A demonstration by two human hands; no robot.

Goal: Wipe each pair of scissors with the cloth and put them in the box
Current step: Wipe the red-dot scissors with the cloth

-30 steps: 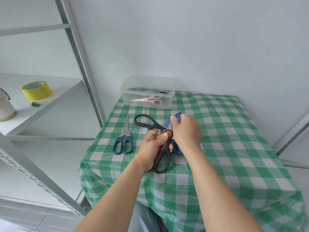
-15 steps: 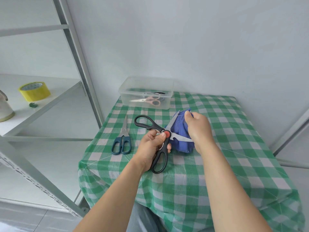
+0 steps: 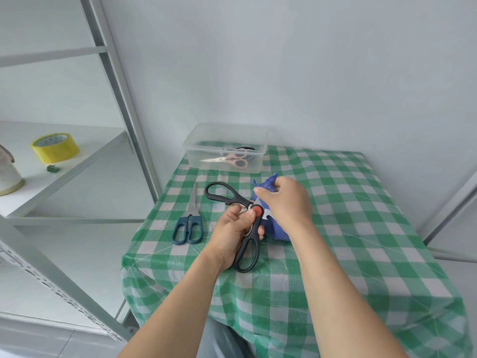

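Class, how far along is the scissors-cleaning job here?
Done: pink-handled scissors and a darker pair lie in the clear box. In hand: the left hand holds the black-handled scissors while the right hand wipes them with the blue cloth. Left: the teal-handled scissors on the table.

The box (image 3: 196, 151) stands at the far left of the counter (image 3: 361, 228), with the boxed scissors (image 3: 229, 159) lying in it. Nearer, the loose scissors (image 3: 189, 220) lie flat on the counter's left side. To their right the left hand (image 3: 232, 236) holds the middle scissors (image 3: 247, 244), with the cloth (image 3: 277, 232) in the right hand (image 3: 286, 200) just beside them on the right. A shelf (image 3: 85, 161) stands left of the counter, a tape roll (image 3: 54, 148) on it.
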